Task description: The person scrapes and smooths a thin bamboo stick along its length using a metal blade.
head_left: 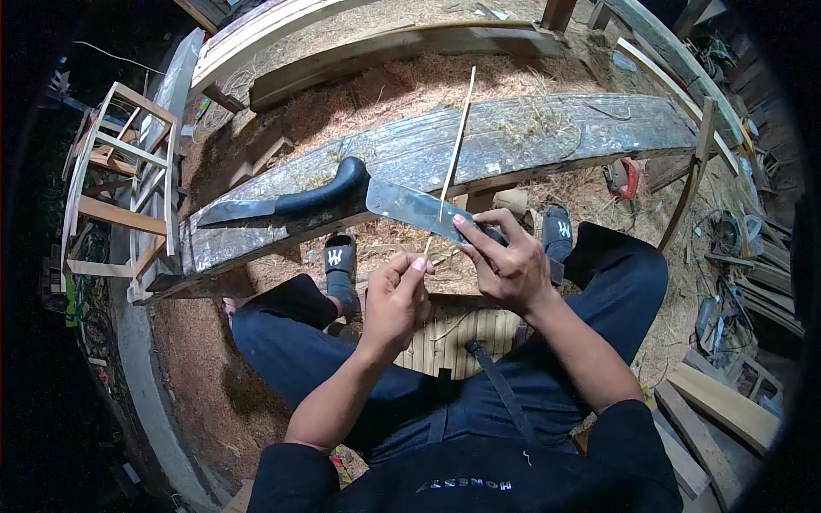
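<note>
My left hand (pixel 397 299) pinches the lower end of a thin, pale wooden strip (pixel 459 141) between thumb and fingertips. The strip slants up and away over the plank bench. In my right hand (pixel 511 263) is a broad-bladed knife (pixel 409 205), its handle mostly hidden by the fingers. Its flat metal blade points left and crosses the strip just above my left hand. On the bench lies a second knife with a curved black handle (pixel 329 190) and a pointed blade (pixel 238 210), left of the broad blade's tip.
The worn plank bench (pixel 410 137) spans the space in front of my knees, with fibre shavings on it. A wooden frame (pixel 128 214) stands at the left. Wood shavings cover the floor. Boards (pixel 727 406) lie at the lower right, and a red-handled tool (pixel 629 178) sits beyond my right foot.
</note>
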Demonstrator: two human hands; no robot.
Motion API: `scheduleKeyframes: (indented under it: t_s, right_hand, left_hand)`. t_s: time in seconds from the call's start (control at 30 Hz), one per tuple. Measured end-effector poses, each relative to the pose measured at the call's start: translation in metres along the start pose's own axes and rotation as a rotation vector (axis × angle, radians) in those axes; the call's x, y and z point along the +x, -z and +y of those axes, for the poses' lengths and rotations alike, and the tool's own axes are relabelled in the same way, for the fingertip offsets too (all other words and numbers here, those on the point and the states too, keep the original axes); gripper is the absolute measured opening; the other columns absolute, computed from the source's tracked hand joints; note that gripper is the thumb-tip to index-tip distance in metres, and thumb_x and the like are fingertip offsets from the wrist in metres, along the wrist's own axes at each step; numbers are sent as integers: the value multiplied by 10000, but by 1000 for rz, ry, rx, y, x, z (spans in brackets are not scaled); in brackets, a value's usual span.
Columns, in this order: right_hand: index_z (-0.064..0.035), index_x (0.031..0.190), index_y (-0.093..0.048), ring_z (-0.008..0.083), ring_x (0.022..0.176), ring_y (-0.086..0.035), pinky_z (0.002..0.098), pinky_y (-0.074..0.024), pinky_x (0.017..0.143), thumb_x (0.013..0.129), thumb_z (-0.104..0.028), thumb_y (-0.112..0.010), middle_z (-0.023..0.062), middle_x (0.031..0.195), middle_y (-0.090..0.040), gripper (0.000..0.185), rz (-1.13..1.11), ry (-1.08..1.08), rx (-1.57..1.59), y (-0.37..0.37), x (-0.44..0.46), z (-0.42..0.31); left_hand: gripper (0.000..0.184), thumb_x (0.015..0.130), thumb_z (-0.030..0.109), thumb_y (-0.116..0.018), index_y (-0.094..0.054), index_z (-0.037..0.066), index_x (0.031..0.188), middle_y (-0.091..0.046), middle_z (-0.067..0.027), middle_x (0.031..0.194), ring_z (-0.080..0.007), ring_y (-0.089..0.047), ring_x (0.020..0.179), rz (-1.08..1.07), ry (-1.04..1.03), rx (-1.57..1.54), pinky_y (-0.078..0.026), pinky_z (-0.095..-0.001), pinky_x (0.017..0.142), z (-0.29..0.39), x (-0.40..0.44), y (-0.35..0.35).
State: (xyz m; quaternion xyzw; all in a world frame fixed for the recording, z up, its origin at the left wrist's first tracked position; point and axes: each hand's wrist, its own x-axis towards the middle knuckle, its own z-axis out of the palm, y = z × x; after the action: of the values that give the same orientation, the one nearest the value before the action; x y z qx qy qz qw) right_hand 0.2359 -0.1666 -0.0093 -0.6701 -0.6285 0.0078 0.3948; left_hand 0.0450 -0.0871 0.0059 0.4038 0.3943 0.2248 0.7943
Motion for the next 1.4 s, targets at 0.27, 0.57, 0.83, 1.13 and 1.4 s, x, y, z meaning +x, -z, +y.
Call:
scheduleKeyframes:
  t_s: [0.27, 0.57, 0.83, 1.13, 1.4]
  right_hand:
    - [-171, 1290, -712, 288, 798, -672, 390, -570, 647, 892, -209, -743, 84, 1053, -620, 401, 15, 23, -80, -1, 1, 7]
    - [-158, 1266, -719, 281, 772, -665, 384, -566, 638, 896, -216, -734, 81, 1030, -615, 375, -1, 58, -133, -6, 5, 1]
    - [-134, 1269, -719, 312, 776, -671, 431, -564, 660, 911, -185, -713, 100, 1015, -595, 362, 1, 16, -193, 2, 20, 6]
    - [-144, 1247, -732, 306, 801, -678, 433, -563, 671, 937, -216, -697, 94, 1031, -600, 320, -60, -142, -187, 2, 25, -8]
    - [-143, 1276, -724, 314, 772, -680, 427, -551, 662, 924, -179, -722, 101, 1020, -611, 354, -54, -124, -147, -3, 20, -17]
  left_hand:
    - [183, 1071, 208, -558, -595, 50, 986, -374, 74, 587, -41, -327, 445, -13, 14, -6, -256, -239, 421, -3, -23, 8]
    - [208, 1077, 230, -548, -594, 44, 996, -354, 77, 580, -43, -315, 435, 41, 63, -46, -306, -235, 417, -11, -66, 25]
    - [241, 1087, 221, -542, -600, 20, 969, -362, 67, 573, -39, -305, 447, 95, 116, -46, -313, -242, 440, -15, -119, 33]
    - [270, 1072, 254, -545, -552, 35, 914, -349, 64, 558, -43, -292, 427, 175, 212, -49, -301, -248, 418, -7, -192, 56]
    - [277, 1078, 214, -543, -584, -21, 936, -349, 49, 544, -43, -277, 442, 198, 187, -105, -294, -245, 434, -2, -209, 56]
